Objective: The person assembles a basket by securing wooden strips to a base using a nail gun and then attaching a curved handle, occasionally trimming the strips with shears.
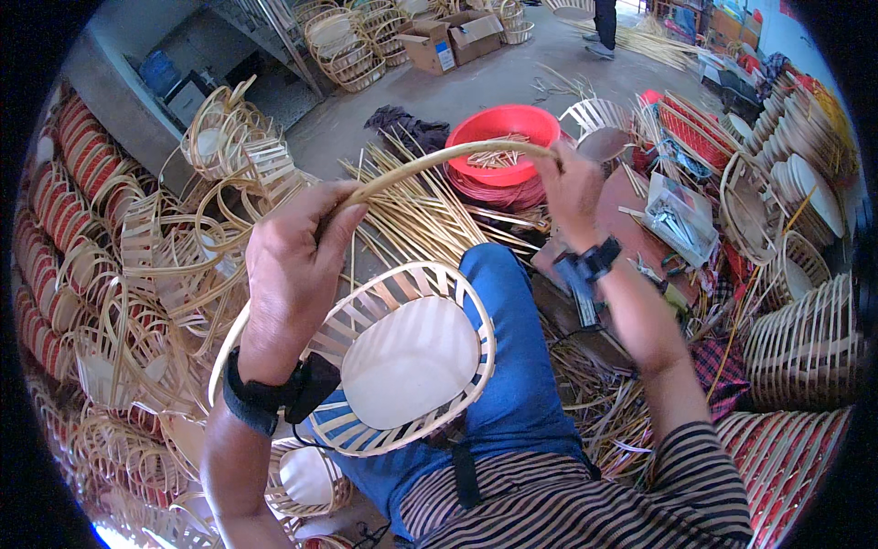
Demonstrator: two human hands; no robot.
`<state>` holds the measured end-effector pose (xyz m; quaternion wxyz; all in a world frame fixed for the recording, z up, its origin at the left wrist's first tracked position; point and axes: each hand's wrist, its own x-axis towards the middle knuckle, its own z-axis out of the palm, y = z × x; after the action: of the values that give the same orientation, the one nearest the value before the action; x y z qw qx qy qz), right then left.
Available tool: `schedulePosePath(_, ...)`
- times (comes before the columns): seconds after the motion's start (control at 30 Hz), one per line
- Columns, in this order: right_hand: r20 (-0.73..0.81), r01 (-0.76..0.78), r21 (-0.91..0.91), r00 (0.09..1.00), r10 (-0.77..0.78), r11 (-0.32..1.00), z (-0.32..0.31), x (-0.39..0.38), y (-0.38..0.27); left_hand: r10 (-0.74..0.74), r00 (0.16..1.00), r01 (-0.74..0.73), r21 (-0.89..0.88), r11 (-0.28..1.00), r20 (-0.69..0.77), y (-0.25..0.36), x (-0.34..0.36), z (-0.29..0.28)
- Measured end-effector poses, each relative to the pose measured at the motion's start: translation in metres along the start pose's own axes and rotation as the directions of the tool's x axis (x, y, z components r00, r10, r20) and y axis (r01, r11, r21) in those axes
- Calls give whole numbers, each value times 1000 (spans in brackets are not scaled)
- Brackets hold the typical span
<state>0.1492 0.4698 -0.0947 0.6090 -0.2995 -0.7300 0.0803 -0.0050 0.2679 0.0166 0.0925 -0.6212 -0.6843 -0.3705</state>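
Observation:
A long, pale bamboo strip arches in front of me above my lap. Closed around its left part is my left hand, thumb pressed along the strip. My right hand grips the right end between its fingers and thumb, slightly blurred. Beyond my left hand, a curved length of strip reappears beside my left wrist; whether it is the same piece I cannot tell. On my thighs rests a woven basket with a pale oval base and upright slats, tilted and partly covered by my left wrist.
A red basin with short sticks stands ahead, near loose bamboo strips on the floor. Handled baskets pile up at left. Right of me lie a clear plastic box, stacked pale ovals and a slatted basket. Someone's legs show far off.

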Motion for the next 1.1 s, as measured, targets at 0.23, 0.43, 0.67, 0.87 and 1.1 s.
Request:
schedulePosePath(0.23, 353, -527, 753, 828, 435, 393, 52, -59, -34, 77, 994, -66, 125, 990, -84, 3, 3, -11)
schedulePosePath(0.43, 738, -742, 669, 669, 86, 35, 49, -72, -31, 173, 977, -153, 156, 976, -124, -3, 6, -17)
schedulePosePath(0.67, 795, -795, 601, 605, -44, -80, 44, -82, -23, 548, 802, -474, 302, 827, -240, 11, -26, 21)
schedulePosePath(0.87, 841, -835, 520, 538, -64, -181, 49, -95, -23, -600, 644, 750, -548, 370, 476, -27, -101, 168)
schedulePosePath(1.1, 901, -890, 434, 431, 53, -140, 49, -105, -27, -694, 642, 734, -522, 434, 327, -25, -79, 176)
